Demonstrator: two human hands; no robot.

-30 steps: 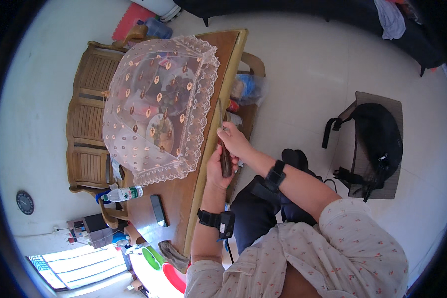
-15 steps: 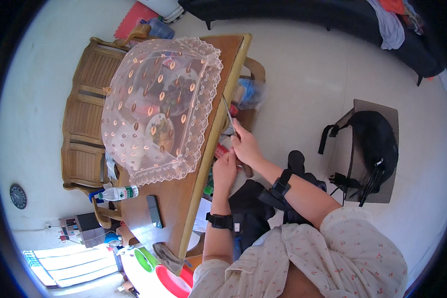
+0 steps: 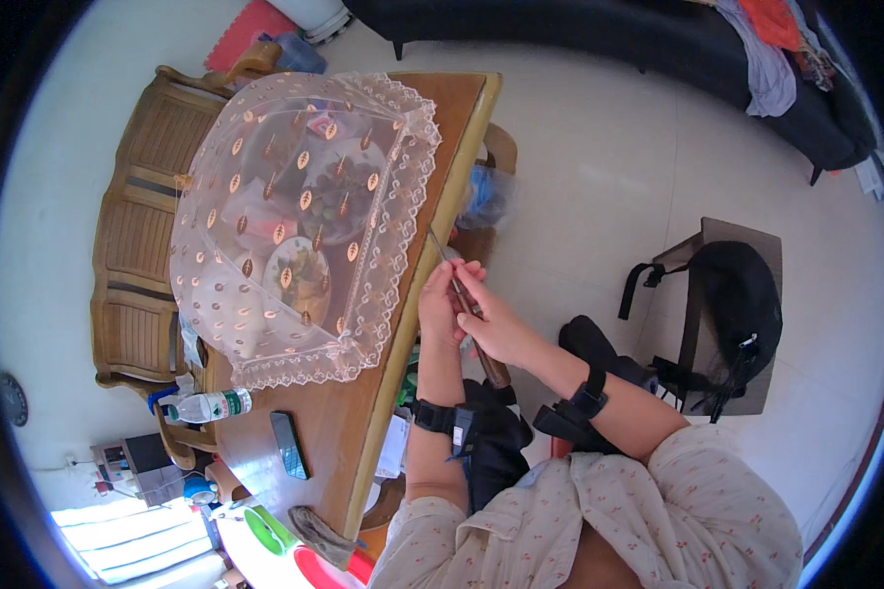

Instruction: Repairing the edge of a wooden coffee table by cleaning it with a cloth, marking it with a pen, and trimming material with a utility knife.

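Observation:
Beside the long edge of the wooden table (image 3: pixel 363 422), both my hands are closed on a long slender tool (image 3: pixel 466 297) with a brown handle and a thin metal shaft. I cannot make out its exact kind. My left hand (image 3: pixel 441 304) is wrapped near the upper part of the handle, fingertips close to the shaft. My right hand (image 3: pixel 498 329) grips the same handle from the right side. The handle's thick end juts out below my hands. The shaft slants up and left, its tip by the table edge. A pale mesh food cover (image 3: pixel 265 216) stands over several dishes nearby.
A phone (image 3: pixel 288 445), a water bottle (image 3: pixel 209 405) and a grey cloth (image 3: pixel 321 535) lie at the table's near end. Behind it stands a wooden bench (image 3: pixel 152 231). To the right, a black bag (image 3: pixel 737 304) rests on a low stool; a dark sofa (image 3: pixel 560 34) lines the back.
My right hand has come down and my left hand up, so they now meet on the tool. Its brown handle shows more and the tip sits lower. The view has shifted slightly.

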